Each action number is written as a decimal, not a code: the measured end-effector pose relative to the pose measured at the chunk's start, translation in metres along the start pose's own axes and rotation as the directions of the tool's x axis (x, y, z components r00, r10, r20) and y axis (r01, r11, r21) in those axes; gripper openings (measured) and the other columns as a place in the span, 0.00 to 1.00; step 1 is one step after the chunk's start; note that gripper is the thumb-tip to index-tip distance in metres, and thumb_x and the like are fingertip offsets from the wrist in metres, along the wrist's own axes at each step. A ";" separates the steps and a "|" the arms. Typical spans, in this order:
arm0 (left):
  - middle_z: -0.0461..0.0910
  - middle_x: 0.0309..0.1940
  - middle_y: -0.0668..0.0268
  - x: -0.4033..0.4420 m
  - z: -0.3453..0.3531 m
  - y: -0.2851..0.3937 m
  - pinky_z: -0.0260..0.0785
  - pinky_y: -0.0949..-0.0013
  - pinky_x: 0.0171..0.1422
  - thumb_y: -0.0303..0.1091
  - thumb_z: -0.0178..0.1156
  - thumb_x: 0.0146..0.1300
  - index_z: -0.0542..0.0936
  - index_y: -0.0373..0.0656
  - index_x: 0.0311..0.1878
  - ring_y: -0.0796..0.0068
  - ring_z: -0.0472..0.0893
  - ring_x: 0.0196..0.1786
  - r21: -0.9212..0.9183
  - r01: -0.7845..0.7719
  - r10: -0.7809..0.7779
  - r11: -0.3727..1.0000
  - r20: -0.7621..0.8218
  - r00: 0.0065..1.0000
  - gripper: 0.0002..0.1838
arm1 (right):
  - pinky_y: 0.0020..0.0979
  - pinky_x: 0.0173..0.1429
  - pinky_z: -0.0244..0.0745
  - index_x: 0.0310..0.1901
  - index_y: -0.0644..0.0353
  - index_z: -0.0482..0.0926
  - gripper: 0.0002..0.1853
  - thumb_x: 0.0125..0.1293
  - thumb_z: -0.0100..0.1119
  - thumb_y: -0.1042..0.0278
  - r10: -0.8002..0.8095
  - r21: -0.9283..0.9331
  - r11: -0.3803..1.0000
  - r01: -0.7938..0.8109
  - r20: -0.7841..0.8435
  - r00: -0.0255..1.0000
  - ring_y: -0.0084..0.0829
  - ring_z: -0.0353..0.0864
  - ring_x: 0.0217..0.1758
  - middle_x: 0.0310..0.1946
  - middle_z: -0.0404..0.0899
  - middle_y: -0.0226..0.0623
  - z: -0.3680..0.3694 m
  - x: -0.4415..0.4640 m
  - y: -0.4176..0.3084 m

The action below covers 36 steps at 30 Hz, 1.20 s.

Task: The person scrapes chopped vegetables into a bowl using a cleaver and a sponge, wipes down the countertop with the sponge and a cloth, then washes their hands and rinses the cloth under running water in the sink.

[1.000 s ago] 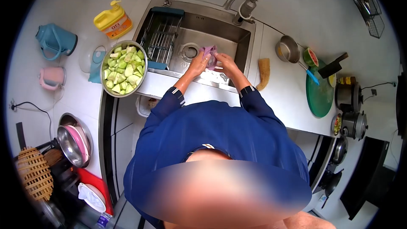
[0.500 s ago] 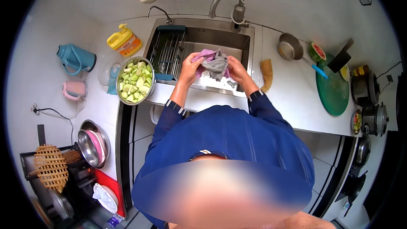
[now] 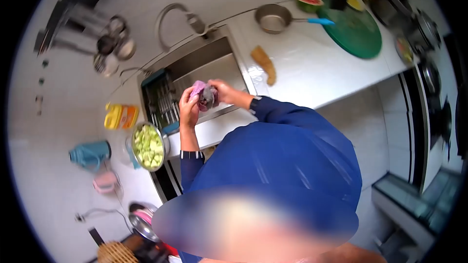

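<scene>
Bunched between both hands is a cloth [image 3: 206, 95], pink-purple on one side and grey on the other, held over the front edge of the steel sink [image 3: 214, 64]. My left hand [image 3: 188, 106] grips its pink side with curled fingers. On the grey side, my right hand [image 3: 223, 91] closes around it, some fingers hidden behind the fabric. A dark green drying rack [image 3: 161, 98] sits in the left part of the sink, close to my left hand. The grey faucet [image 3: 170, 24] arches over the back.
A bowl of cut green vegetable pieces [image 3: 148, 146] stands left of the sink beside a yellow detergent jug [image 3: 120, 116]. To the right lie a loofah [image 3: 263, 64], a saucepan [image 3: 273, 19] and a green cutting board [image 3: 355, 31]. A blue thermos [image 3: 90, 153] stands far left.
The view has turned, so the sink and counter appear tilted. The cloth, spread wider before, is now gathered into a tighter bundle, with both hands closer together.
</scene>
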State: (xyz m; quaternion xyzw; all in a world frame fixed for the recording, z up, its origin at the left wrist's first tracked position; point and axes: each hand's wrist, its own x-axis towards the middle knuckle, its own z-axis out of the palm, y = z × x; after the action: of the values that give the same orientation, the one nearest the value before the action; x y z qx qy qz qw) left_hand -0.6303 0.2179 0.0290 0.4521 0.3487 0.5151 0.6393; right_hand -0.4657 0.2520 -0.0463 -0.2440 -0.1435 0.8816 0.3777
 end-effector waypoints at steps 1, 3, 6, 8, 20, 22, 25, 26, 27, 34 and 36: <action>0.71 0.56 0.56 -0.004 0.021 0.010 0.73 0.59 0.53 0.39 0.59 0.58 0.67 0.36 0.60 0.61 0.73 0.57 -0.233 0.115 -0.091 0.966 0.114 0.989 0.28 | 0.42 0.33 0.75 0.41 0.55 0.74 0.09 0.65 0.53 0.60 0.071 0.069 0.994 -0.080 0.117 0.991 0.29 0.76 0.33 0.35 0.77 0.35 0.012 -0.009 0.003; 0.68 0.61 0.55 0.004 0.028 -0.024 0.75 0.57 0.52 0.49 0.52 0.65 0.64 0.39 0.63 0.57 0.72 0.60 -0.507 0.205 -0.100 0.837 0.228 0.968 0.29 | 0.41 0.36 0.75 0.42 0.56 0.74 0.10 0.63 0.53 0.61 0.093 0.112 0.987 -0.117 0.197 0.976 0.31 0.76 0.35 0.36 0.77 0.36 0.020 -0.026 0.009; 0.68 0.61 0.56 -0.001 0.032 -0.042 0.76 0.60 0.50 0.51 0.47 0.69 0.63 0.42 0.64 0.59 0.70 0.64 -0.495 0.361 -0.338 0.791 0.140 0.931 0.27 | 0.40 0.40 0.74 0.42 0.56 0.74 0.11 0.62 0.54 0.61 0.019 0.010 1.000 -0.020 0.148 0.989 0.34 0.76 0.38 0.38 0.77 0.37 0.009 -0.048 0.005; 0.71 0.59 0.57 -0.006 0.039 -0.055 0.76 0.61 0.49 0.49 0.49 0.69 0.63 0.42 0.64 0.59 0.72 0.62 -0.183 0.375 -0.360 0.909 0.107 0.927 0.27 | 0.39 0.43 0.74 0.43 0.56 0.75 0.12 0.60 0.54 0.62 -0.096 -0.165 0.981 0.105 0.063 0.993 0.36 0.76 0.41 0.39 0.77 0.38 -0.009 -0.067 -0.006; 0.80 0.42 0.60 -0.083 0.012 -0.116 0.72 0.71 0.44 0.35 0.54 0.67 0.73 0.40 0.51 0.71 0.80 0.42 0.043 0.591 -0.514 0.806 -0.446 0.733 0.13 | 0.41 0.48 0.74 0.45 0.56 0.77 0.16 0.57 0.59 0.58 -0.916 -0.928 0.363 -0.080 -0.372 0.153 0.42 0.77 0.47 0.46 0.77 0.44 -0.174 -0.336 -0.163; 0.81 0.41 0.61 -0.081 0.014 -0.120 0.72 0.72 0.43 0.33 0.54 0.66 0.74 0.39 0.50 0.72 0.80 0.40 0.087 0.593 -0.501 0.801 -0.446 0.742 0.12 | 0.39 0.53 0.71 0.49 0.57 0.76 0.22 0.58 0.58 0.51 -0.847 -0.847 0.526 -0.069 -0.530 0.044 0.41 0.76 0.51 0.49 0.77 0.45 -0.200 -0.379 -0.177; 0.81 0.39 0.60 -0.070 0.033 -0.119 0.72 0.73 0.41 0.30 0.53 0.65 0.74 0.38 0.49 0.73 0.81 0.38 0.226 0.608 -0.479 0.761 -0.435 0.762 0.11 | 0.45 0.64 0.60 0.60 0.52 0.70 0.32 0.57 0.57 0.43 -0.879 -0.619 0.468 -0.631 -0.397 -0.263 0.43 0.64 0.65 0.62 0.65 0.44 -0.270 -0.407 -0.188; 0.81 0.39 0.59 -0.066 0.039 -0.119 0.72 0.73 0.41 0.30 0.54 0.65 0.74 0.37 0.49 0.73 0.81 0.38 0.304 0.586 -0.464 0.751 -0.389 0.796 0.11 | 0.48 0.65 0.57 0.60 0.51 0.69 0.33 0.57 0.57 0.42 -0.867 -0.541 0.482 -0.689 -0.406 -0.288 0.43 0.61 0.67 0.63 0.63 0.44 -0.281 -0.405 -0.185; 0.81 0.39 0.59 -0.061 0.044 -0.119 0.72 0.73 0.41 0.30 0.54 0.65 0.74 0.36 0.49 0.72 0.81 0.38 0.380 0.559 -0.450 0.737 -0.342 0.825 0.12 | 0.50 0.66 0.55 0.61 0.50 0.69 0.33 0.56 0.57 0.42 -0.855 -0.460 0.493 -0.739 -0.414 -0.312 0.44 0.58 0.69 0.64 0.62 0.43 -0.300 -0.397 -0.177; 0.81 0.40 0.55 -0.003 0.088 -0.124 0.72 0.69 0.44 0.30 0.56 0.63 0.75 0.34 0.51 0.66 0.81 0.42 0.786 0.176 -0.329 0.592 0.036 0.943 0.14 | 0.51 0.59 0.55 0.54 0.48 0.74 0.20 0.59 0.53 0.58 -0.976 -0.604 0.097 -0.791 -0.214 0.044 0.41 0.60 0.66 0.59 0.67 0.37 -0.291 -0.292 -0.156; 0.80 0.43 0.53 0.025 0.122 -0.122 0.72 0.67 0.48 0.29 0.56 0.62 0.75 0.36 0.51 0.61 0.80 0.46 0.883 -0.016 -0.260 0.470 0.156 0.953 0.15 | 0.47 0.55 0.57 0.47 0.47 0.78 0.16 0.56 0.52 0.66 -0.981 -0.661 -0.148 -0.735 0.007 0.192 0.39 0.66 0.60 0.53 0.71 0.35 -0.276 -0.251 -0.132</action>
State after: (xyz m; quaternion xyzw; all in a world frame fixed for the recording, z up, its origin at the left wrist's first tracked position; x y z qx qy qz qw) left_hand -0.4712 0.2082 -0.0421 0.7532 0.5039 0.1510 0.3950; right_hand -0.0893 0.1749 -0.1399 -0.8300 -0.5073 -0.0956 0.2115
